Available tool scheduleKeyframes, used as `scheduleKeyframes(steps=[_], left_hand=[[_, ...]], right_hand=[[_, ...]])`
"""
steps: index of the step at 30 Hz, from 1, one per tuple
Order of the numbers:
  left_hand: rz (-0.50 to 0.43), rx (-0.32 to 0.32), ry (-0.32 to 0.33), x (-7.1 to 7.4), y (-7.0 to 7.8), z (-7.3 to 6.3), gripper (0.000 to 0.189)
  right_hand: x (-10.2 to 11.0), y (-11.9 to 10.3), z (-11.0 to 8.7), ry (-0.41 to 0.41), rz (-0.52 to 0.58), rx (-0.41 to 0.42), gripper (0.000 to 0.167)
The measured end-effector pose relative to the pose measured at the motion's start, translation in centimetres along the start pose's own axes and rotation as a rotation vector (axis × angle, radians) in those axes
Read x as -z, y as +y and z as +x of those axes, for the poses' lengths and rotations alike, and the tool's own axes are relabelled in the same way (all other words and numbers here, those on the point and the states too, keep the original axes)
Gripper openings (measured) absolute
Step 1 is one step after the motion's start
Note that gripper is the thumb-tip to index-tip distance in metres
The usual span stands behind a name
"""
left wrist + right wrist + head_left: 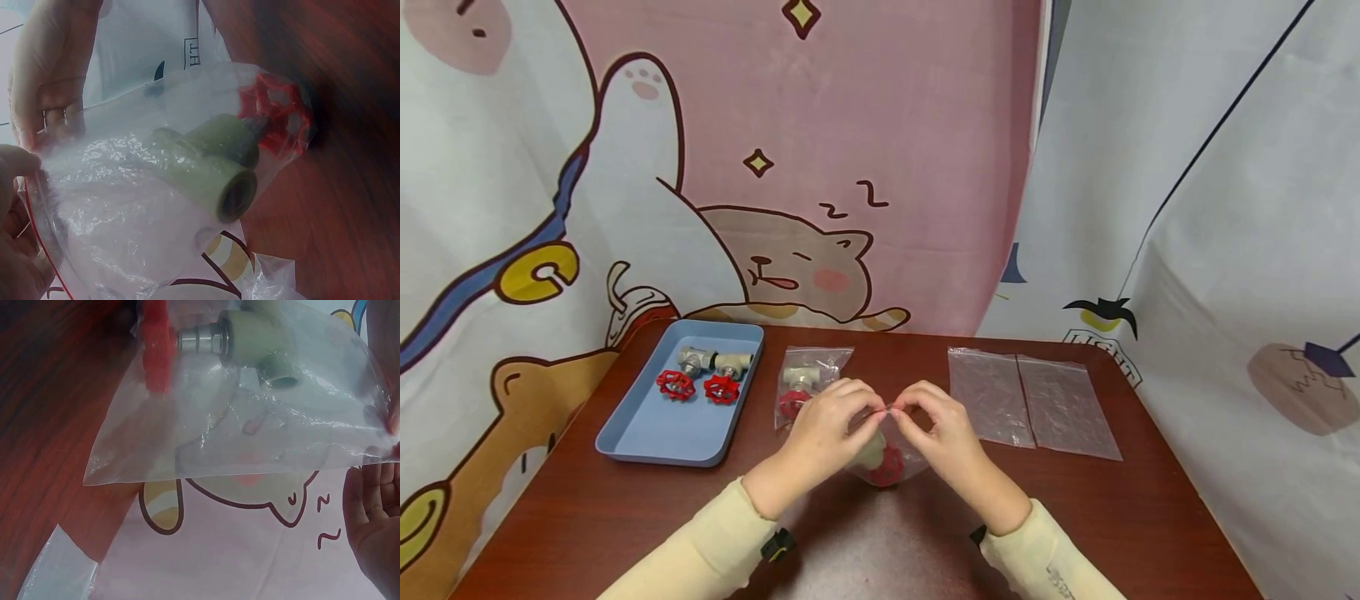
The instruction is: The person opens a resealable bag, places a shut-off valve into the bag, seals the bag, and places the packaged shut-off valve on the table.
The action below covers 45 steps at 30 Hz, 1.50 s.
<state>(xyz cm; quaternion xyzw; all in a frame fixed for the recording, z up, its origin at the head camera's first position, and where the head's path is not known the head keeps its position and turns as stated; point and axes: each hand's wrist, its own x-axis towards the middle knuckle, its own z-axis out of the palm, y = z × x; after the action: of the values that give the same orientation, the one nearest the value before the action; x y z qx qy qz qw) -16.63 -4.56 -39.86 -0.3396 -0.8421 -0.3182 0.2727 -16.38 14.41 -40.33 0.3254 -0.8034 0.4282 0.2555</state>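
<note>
Both hands meet over the middle of the table at the top edge of a clear zip bag (106,212). My left hand (827,425) pinches that edge between thumb and fingers, and my right hand (947,433) pinches it close beside. A red zip line runs along the mouth in the left wrist view. Inside the bag lies a valve (206,150) with a pale green plastic body, a metal stem and a red handwheel (275,115). The bag hangs below the hands, its handwheel end low toward the front of the table. Part of the bag is hidden behind the hands.
A blue tray (658,437) at the left holds two red-wheeled valves (722,387). Beside it lies another clear bag (831,360) with a valve inside, partly behind the left hand. Two flat clear bags (988,396) lie side by side at the right. A printed curtain (925,167) hangs behind the table.
</note>
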Motion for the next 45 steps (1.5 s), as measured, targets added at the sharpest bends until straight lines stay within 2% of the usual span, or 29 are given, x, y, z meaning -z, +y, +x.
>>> scheduleKeyframes(steps=[6, 15, 18, 27, 37, 45], left_hand=[[0.003, 0.026, -0.016, 0.1, 0.1, 0.0, 0.007], [0.067, 0.040, -0.082, -0.1, 0.6, 0.0, 0.006], [0.074, 0.040, -0.085, -0.1, 0.6, 0.1, 0.007], [0.094, 0.044, -0.101, 0.1, 0.3, -0.1, 0.006], [0.095, 0.035, -0.096, 0.6, 0.0, -0.4, 0.009], [0.099, 0.025, -0.091, 0.8, -0.3, -0.7, 0.009]], right_hand=[[0.0, 0.0, 0.0, -0.001, -0.018, 0.003, 0.008], [0.7, -0.1, -0.6, 0.035, -0.055, -0.018, 0.010], [1.1, -0.2, -0.7, 0.038, -0.065, -0.031, 0.012], [1.5, -0.1, -0.6, 0.082, -0.082, 0.001, 0.020], [2.3, -2.6, 0.4, 0.103, -0.042, -0.017, 0.019], [2.3, -0.2, -0.5, 0.089, 0.006, -0.076, 0.017]])
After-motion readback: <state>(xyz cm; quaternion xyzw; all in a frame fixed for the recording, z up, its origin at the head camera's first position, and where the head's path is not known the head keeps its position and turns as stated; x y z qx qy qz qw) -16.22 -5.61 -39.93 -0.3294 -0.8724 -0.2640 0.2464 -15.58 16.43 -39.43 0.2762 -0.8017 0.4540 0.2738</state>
